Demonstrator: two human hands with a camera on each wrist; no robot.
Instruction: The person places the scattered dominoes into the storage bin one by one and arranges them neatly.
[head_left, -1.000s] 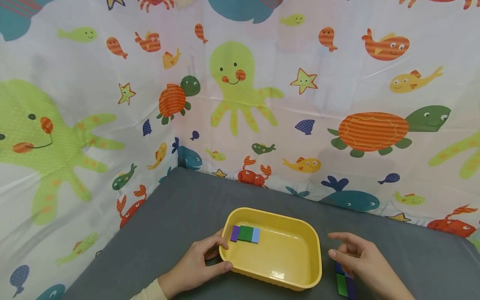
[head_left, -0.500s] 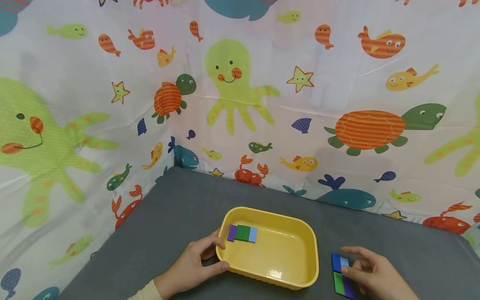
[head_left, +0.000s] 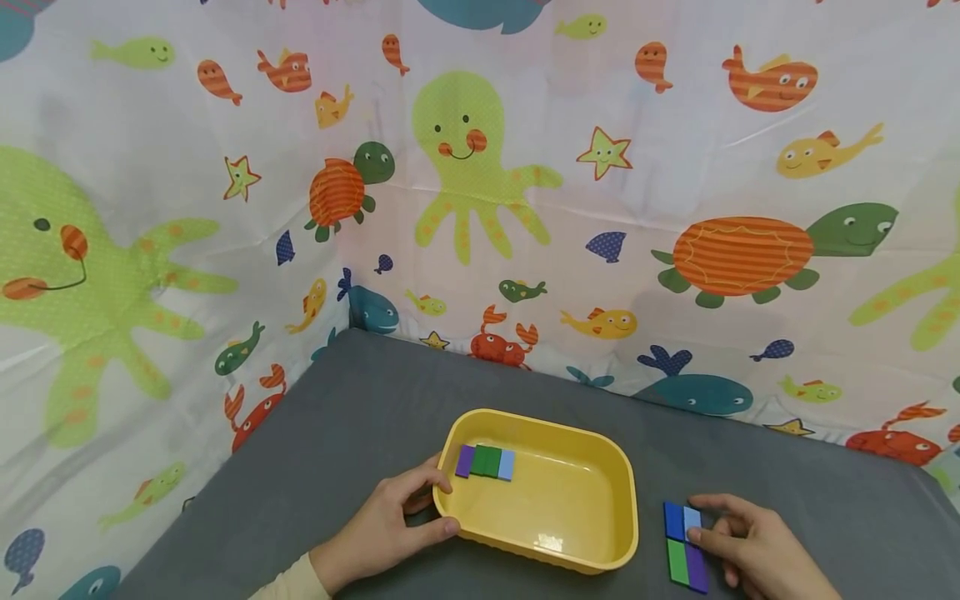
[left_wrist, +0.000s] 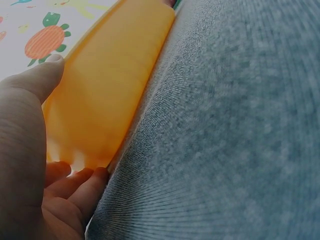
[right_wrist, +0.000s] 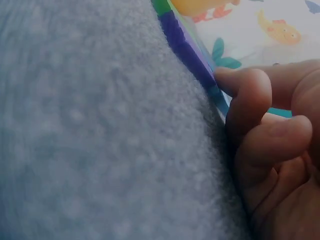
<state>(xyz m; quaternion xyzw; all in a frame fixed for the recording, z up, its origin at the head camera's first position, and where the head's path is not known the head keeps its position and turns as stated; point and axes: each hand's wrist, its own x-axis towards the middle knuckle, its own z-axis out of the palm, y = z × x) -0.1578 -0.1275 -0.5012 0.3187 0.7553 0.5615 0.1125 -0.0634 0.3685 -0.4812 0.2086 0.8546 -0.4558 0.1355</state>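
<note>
In the head view my left hand (head_left: 386, 525) grips the left end of a yellow plastic tray (head_left: 555, 510), its thumb at the front corner. The left wrist view has the fingers against the tray's wall (left_wrist: 100, 95). Inside the tray, a purple tile (head_left: 465, 461), green tiles (head_left: 486, 461) and a light blue tile (head_left: 506, 466) lie in a row. To the right of the tray, my right hand (head_left: 761, 546) pinches a second light blue tile (head_left: 692, 518) between thumb and index finger. It lies beside a dark blue tile (head_left: 673, 521), above a green tile (head_left: 677, 562) and a purple tile (head_left: 697, 569).
Dark grey cloth (head_left: 390, 400) covers the table. Behind and to the left hangs a white curtain (head_left: 540, 108) printed with sea animals, reaching down to the table's far edge.
My right hand has come down from over the loose tiles to their right side, its thumb and index finger closing on the light blue tile. The left hand keeps its grip on the tray.
</note>
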